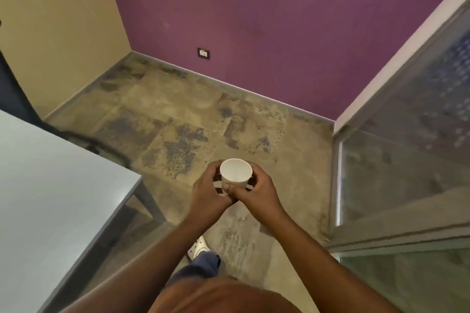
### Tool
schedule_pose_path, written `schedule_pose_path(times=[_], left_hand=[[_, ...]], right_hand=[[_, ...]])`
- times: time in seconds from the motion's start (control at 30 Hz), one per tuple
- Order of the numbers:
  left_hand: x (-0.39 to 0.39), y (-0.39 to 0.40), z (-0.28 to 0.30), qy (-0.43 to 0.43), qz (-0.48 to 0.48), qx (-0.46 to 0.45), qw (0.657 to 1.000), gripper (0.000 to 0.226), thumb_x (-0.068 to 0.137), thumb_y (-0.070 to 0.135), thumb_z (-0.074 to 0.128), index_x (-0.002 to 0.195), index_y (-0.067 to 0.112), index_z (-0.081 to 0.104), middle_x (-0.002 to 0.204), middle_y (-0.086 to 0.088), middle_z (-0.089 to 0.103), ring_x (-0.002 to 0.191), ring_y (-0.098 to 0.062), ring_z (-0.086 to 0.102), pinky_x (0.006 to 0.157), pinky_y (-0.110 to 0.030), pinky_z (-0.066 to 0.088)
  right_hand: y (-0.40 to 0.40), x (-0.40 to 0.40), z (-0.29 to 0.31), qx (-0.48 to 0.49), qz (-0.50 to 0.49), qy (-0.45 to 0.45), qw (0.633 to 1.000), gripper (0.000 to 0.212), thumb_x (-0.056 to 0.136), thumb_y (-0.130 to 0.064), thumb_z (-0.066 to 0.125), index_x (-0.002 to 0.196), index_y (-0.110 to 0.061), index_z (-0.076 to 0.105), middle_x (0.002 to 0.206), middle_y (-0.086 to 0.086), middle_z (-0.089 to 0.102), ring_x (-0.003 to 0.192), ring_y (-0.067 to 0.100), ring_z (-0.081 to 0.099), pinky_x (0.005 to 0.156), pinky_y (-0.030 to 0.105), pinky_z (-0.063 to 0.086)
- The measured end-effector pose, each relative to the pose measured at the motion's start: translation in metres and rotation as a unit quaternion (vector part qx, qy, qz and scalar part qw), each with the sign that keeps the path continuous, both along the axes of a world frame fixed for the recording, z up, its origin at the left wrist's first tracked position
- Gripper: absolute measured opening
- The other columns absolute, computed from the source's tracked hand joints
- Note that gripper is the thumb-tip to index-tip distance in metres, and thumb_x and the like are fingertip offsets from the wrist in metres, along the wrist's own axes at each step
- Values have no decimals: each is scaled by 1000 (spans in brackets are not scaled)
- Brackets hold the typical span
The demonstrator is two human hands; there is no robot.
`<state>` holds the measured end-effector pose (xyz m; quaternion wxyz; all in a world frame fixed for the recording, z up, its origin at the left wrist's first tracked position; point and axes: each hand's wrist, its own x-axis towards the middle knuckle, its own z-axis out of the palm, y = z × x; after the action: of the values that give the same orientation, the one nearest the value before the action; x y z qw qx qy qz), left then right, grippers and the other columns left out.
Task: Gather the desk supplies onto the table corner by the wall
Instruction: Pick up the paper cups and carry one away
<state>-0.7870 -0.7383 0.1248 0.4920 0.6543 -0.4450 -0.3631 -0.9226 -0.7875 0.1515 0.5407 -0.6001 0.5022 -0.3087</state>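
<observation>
both hands, left hand [207, 189] and right hand [255, 192], pinch a small white paper cup [235, 173] upright in mid-air above the mottled stone floor [203, 114]. fingers wrap its lower wall. grey table corner [76, 185] sits well apart to the left.

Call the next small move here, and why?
Probably turn left and carry the small white paper cup over to the grey table. Both the left hand and right hand hold it upright above the stone floor, with the table off to the left.
</observation>
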Motion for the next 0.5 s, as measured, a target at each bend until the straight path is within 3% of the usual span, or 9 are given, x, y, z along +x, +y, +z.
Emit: schedule_pose_path(times=[0.17, 0.3, 0.5], left_hand=[[61, -81, 10, 6, 37, -11, 999, 68, 74, 24, 95, 131, 36, 59, 122, 17, 70, 111, -2, 67, 82, -21, 59], [113, -130, 25, -2, 82, -1, 997, 67, 74, 17, 93, 117, 51, 55, 116, 23, 69, 106, 7, 65, 78, -11, 53], [180, -189, 21, -7, 169, 8, 986, 69, 73, 16, 90, 131, 35, 58, 122, 21, 68, 110, 4, 65, 83, -9, 50]], right_hand=[[-92, 64, 13, -13, 46, 4, 999, 55, 76, -20, 91, 122, -36, 65, 118, -15, 71, 110, 3, 66, 87, 21, 55], [-156, 122, 20, -10, 94, -2, 996, 58, 74, -22, 92, 125, -31, 66, 120, -10, 72, 113, 8, 67, 92, 30, 58], [-239, 205, 11, -8, 187, -21, 982, 60, 74, -24, 94, 126, -29, 64, 122, -11, 70, 115, 7, 66, 90, 26, 57]])
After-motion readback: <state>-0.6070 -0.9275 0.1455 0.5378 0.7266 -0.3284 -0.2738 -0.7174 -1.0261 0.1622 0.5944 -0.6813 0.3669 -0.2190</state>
